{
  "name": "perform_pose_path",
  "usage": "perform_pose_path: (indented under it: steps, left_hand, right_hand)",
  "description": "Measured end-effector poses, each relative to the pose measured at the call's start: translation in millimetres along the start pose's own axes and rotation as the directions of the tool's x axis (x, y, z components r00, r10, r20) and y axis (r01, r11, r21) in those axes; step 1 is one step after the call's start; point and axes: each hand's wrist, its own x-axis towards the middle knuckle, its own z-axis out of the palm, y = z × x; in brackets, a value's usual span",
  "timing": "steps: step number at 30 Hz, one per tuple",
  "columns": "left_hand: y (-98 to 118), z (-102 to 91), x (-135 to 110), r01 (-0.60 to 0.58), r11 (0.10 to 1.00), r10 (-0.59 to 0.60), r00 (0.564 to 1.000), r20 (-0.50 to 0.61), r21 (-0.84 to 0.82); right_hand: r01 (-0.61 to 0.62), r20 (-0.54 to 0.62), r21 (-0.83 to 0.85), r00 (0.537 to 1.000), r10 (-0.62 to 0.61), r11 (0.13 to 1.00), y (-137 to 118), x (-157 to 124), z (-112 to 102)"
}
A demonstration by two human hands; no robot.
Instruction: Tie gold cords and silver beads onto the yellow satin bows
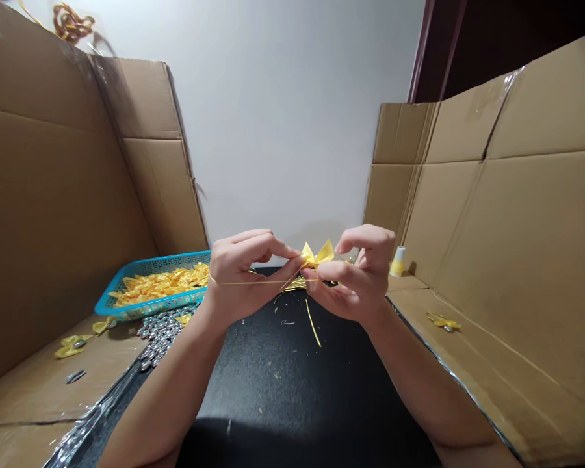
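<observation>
A yellow ribbon bow (318,254) is held up between my two hands above the black tabletop. My left hand (241,276) is closed, its thumb and index finger pinching the bow's left side. A thin yellow thread (253,283) crosses the left hand and runs to the right fingers. My right hand (358,283) pinches low at the bow with thumb and a finger, while its index finger is bent and raised. Behind the hands lies a bundle of gold cords (297,284), partly covered. One loose gold strand (313,324) lies on the table.
A blue basket (151,309) of yellow bows stands left, with many silver beads (163,331) in front. Beaded bows (71,346) lie on the left cardboard and another bow (443,322) on the right. A thread spool (398,261) stands back right. Cardboard walls (517,221) flank both sides.
</observation>
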Motion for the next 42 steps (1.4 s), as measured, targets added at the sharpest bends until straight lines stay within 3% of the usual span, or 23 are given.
perform_pose_path:
  steps: [3, 6, 9, 16, 23, 37, 42]
  left_hand:
    - [-1, -4.5, 3, 0.096, 0.993, -0.082, 0.98, 0.181, -0.071]
    - [-5, -11.0, 5, 0.204, 0.973, -0.153, 0.922, 0.354, -0.111]
    - [-6, -16.2, 7, 0.243, 0.962, -0.166, 0.885, 0.435, -0.126]
    - [-3, -16.9, 7, 0.315, 0.938, -0.223, 0.867, 0.445, -0.143]
    - [4, -24.2, 6, 0.423, 0.875, -0.269, 0.83, 0.489, -0.237]
    - [1, -27.7, 5, 0.474, 0.807, -0.311, 0.848, 0.428, -0.352]
    - [1, -23.8, 5, 0.514, 0.781, -0.357, 0.834, 0.42, -0.354]
  right_hand:
    - [-0.001, -0.02, 0.029, 1.0, 0.002, 1.0, 1, -1, 0]
    - [-0.008, 0.001, 0.097, 1.0, 0.008, 0.995, 4, -2, 1]
    - [-0.024, 0.055, 0.184, 0.998, 0.013, 0.983, 6, -2, 2]
    - [-0.059, 0.094, 0.228, 0.995, 0.039, 0.972, 6, -2, 1]
    - [-0.033, 0.037, 0.256, 0.999, 0.024, 0.966, 5, -2, -2]
    - [-0.037, 0.134, 0.274, 0.991, 0.0, 0.961, 4, 1, -5]
    - [-0.041, 0.144, 0.26, 0.99, 0.003, 0.965, 4, 0, -4]
